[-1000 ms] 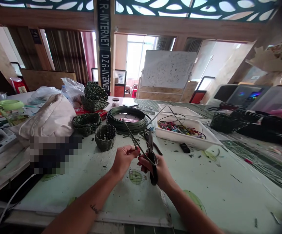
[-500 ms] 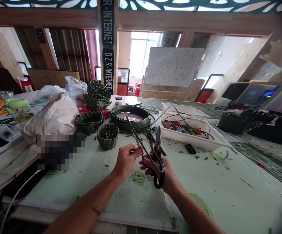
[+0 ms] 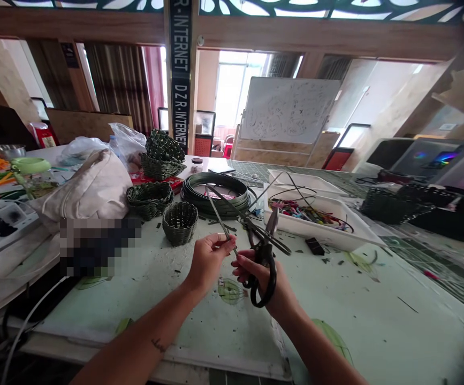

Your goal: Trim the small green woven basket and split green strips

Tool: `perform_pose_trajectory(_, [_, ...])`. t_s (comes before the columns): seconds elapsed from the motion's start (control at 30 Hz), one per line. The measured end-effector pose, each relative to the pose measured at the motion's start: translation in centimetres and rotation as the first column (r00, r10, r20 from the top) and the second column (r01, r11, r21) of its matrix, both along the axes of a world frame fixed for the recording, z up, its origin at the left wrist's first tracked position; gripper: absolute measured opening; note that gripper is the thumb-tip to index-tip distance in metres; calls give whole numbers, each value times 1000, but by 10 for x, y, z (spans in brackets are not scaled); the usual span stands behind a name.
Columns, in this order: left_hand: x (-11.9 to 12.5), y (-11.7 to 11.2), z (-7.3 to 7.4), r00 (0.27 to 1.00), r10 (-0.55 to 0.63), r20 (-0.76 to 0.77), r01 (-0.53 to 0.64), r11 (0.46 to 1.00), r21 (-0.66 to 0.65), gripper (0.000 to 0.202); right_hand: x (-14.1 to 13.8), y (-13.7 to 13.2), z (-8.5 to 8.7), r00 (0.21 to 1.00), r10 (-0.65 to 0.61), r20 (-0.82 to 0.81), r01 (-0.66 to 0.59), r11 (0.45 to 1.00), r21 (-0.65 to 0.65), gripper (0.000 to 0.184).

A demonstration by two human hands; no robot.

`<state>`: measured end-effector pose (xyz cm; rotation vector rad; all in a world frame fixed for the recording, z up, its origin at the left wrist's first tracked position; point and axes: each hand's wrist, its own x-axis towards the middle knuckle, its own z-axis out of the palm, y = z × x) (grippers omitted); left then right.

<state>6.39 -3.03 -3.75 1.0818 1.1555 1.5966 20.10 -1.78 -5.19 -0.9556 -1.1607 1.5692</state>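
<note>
Dark green, a narrow strip (image 3: 219, 216) is pinched between the thumb and fingers of the left hand (image 3: 211, 259) in the head view, its far end pointed toward eleven o'clock. By the right hand (image 3: 266, 272) a pair of black-handled scissors (image 3: 272, 267) is gripped, the fingers curled round, the blades directed toward one o'clock, presumably so that the fingers are kept clear of them. The fingertips of that hand are pressed together at the strip's near end, apparently so that it can be steadied without the scissors being laid down; whether it is touched cannot be told. A coil (image 3: 237, 206) of similar material is set at eleven o'clock from the hands, probably for easy reach. At ten o'clock a small woven basket (image 3: 179, 227) is stood upright on the desk (image 3: 356, 299); at two o'clock coloured oddments (image 3: 291, 210) are held in a white tray (image 3: 336, 241), its walls likely preventing scatter.
</note>
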Motion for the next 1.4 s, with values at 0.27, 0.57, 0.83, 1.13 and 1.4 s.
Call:
perform_pose_trajectory(0.27, [-2, 0, 4, 997, -21, 68, 21, 1000, -2, 29, 0, -4, -2, 986, 139, 91, -145, 987, 69, 40])
perform_pose_trajectory(0.57, [-5, -1, 4, 998, 31, -45, -29, 999, 46, 21, -8, -7, -2, 995, 47, 92, -50, 998, 38, 39])
perform_pose_trajectory(0.83, [-5, 0, 0, 991, 6, -135, 3, 998, 68, 22, -7, -5, -7, 999, 18, 50, -19, 1000, 24, 35])
perform_pose_trajectory(1.13, [-13, 4, -5, 955, -272, 121, 281, 957, -65, 31, -2, -12, 2, 994, 40, 97, -53, 989, 139, 37])
perform_pose_trajectory(1.4, [-16, -1, -13, 799, -392, 457, 461, 886, -45, 27, -4, -38, -1, 999, 27, 41, -31, 994, 107, 34])
